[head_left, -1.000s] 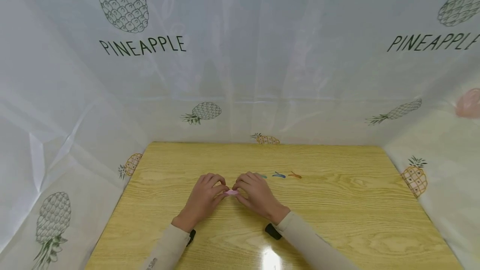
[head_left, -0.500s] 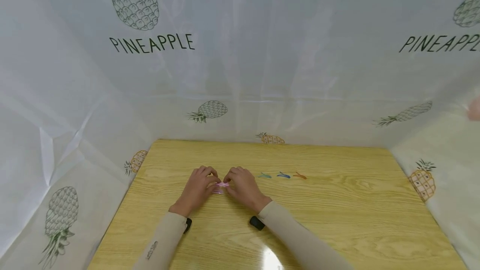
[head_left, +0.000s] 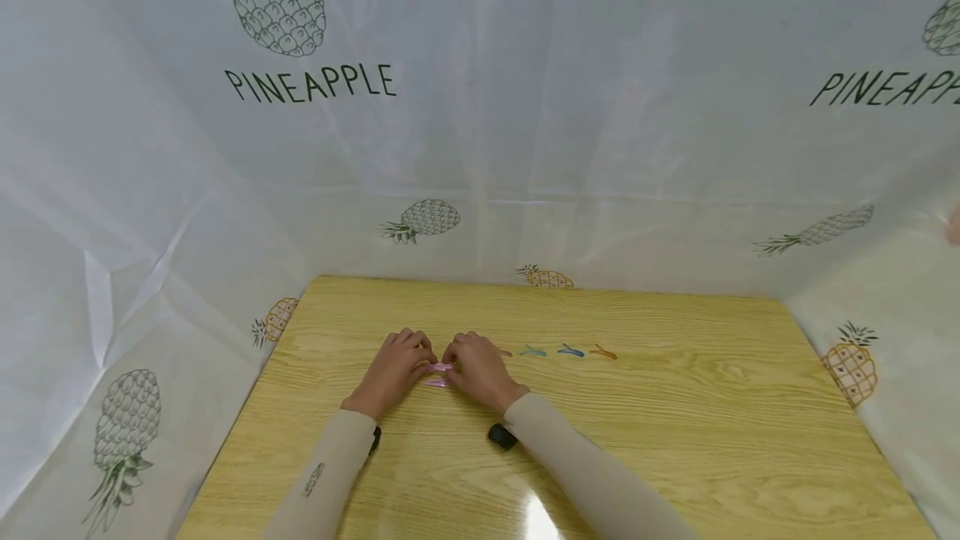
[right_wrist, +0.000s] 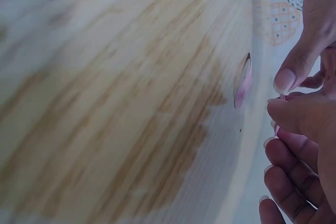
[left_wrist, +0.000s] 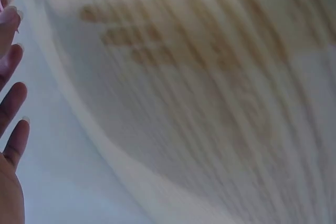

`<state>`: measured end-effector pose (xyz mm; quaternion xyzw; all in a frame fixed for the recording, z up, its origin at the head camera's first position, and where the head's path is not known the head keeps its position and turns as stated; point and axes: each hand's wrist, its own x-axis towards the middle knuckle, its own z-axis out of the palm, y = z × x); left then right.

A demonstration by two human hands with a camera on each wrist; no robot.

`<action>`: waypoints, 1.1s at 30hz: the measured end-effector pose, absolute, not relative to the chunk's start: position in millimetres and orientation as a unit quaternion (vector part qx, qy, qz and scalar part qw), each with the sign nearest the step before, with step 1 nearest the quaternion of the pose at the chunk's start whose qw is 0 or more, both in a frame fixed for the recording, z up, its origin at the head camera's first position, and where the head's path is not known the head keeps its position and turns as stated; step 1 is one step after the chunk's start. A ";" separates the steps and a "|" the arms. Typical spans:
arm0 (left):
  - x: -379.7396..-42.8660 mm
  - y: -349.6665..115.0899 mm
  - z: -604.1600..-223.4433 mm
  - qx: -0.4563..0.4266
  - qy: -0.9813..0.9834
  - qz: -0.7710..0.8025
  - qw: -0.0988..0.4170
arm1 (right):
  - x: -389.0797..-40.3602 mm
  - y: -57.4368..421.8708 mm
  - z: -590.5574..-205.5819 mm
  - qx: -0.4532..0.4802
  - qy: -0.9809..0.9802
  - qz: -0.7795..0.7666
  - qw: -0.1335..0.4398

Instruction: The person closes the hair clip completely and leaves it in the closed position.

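Both hands meet at the left of the table's middle. A small pink hair clip [head_left: 439,367] spans the gap between them; the left hand [head_left: 397,367] pinches one end and the right hand [head_left: 478,369] pinches the other. Fingers cover much of it. Just nearer to the person, a second pink-purple hair clip [head_left: 437,383] lies on the wood, also seen in the right wrist view as a pink clip [right_wrist: 243,83] apart from the fingers. The left wrist view catches only the edge of the left hand's fingers [left_wrist: 11,106].
To the right of the right hand runs a row of hair clips: a reddish one [head_left: 506,353] partly hidden, a teal one [head_left: 533,352], a blue one [head_left: 571,350] and an orange one [head_left: 603,352]. White pineapple-print sheeting [head_left: 600,240] walls the wooden table [head_left: 675,423].
The hands have shifted slightly left and away from the person with the pink clip. The second pink clip and the reddish clip have come into sight. The head view has turned a little.
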<state>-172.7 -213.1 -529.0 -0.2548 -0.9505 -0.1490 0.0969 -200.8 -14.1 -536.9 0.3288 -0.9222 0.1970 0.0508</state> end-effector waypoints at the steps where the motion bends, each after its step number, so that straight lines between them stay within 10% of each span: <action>1: -173.4 -213.2 -529.8 -0.255 -0.951 -0.143 0.099 | -201.5 -14.7 -537.6 0.327 -0.923 0.197 0.048; 33: -176.5 -206.6 -536.7 -0.223 -0.960 -0.157 0.067 | -204.6 -12.5 -541.2 0.309 -0.927 0.210 0.021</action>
